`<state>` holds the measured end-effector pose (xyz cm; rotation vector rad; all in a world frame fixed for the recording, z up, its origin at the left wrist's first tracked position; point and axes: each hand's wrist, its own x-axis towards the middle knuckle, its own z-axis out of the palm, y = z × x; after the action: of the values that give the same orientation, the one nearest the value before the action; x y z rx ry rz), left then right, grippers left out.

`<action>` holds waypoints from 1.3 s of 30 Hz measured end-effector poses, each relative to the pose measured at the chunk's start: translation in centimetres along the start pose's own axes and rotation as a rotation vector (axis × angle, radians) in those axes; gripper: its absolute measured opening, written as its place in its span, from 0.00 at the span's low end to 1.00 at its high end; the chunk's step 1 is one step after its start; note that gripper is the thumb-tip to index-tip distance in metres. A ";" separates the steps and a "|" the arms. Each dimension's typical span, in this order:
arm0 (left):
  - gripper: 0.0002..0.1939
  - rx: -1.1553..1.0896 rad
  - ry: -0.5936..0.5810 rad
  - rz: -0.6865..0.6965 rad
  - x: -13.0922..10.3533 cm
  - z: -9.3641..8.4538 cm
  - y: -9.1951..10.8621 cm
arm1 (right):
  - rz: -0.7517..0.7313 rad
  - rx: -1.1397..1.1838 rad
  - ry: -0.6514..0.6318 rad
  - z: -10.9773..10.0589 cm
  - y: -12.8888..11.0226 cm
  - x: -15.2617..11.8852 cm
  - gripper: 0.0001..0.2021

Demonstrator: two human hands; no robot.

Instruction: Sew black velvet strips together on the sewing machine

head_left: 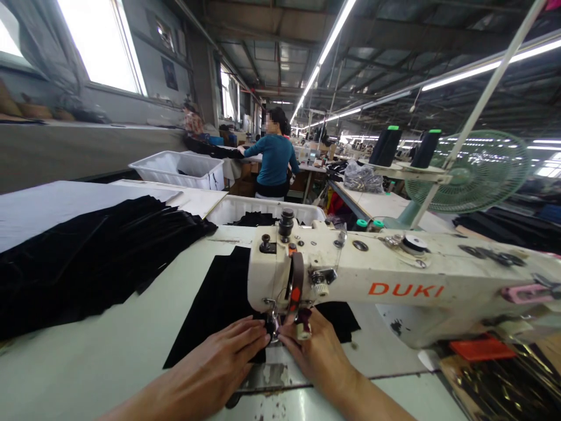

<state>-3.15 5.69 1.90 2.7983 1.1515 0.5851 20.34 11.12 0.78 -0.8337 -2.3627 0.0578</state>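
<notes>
Strip-lit factory hall [333, 35], bright windows [100, 47]

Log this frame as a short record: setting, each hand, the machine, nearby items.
setting: garment workshop, sewing table
left hand: left hand flat on black fabric piece, fingertips by the needle
right hand: right hand on the fabric at the presser foot
machine: white sewing machine marked DUKI
nearby: black fabric pile at left; white bin behind; green fan; person in teal top seated further back

Black velvety fabric piece [219, 304] lay flat on the pale bench [109, 351], its near edge fed under the needle of the cream sewing machine [372, 280], far end stretching away toward the bin.
</notes>
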 end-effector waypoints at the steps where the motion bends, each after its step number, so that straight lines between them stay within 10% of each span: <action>1: 0.31 0.002 -0.008 -0.002 0.0 -0.1 0.0 | -0.037 -0.008 -0.012 -0.2 0.1 0.0 0.05; 23: 0.33 0.072 0.042 0.035 1.0 -1.8 1.1 | -0.139 -0.115 0.167 1.8 0.1 0.3 0.07; 39: 0.29 0.165 0.064 0.105 1.0 0.1 -0.8 | -0.143 -0.070 0.202 1.2 0.4 0.9 0.12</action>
<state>-2.94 6.96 1.94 3.0160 1.1170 0.6191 19.37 12.17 0.22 -0.6668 -2.2359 -0.1617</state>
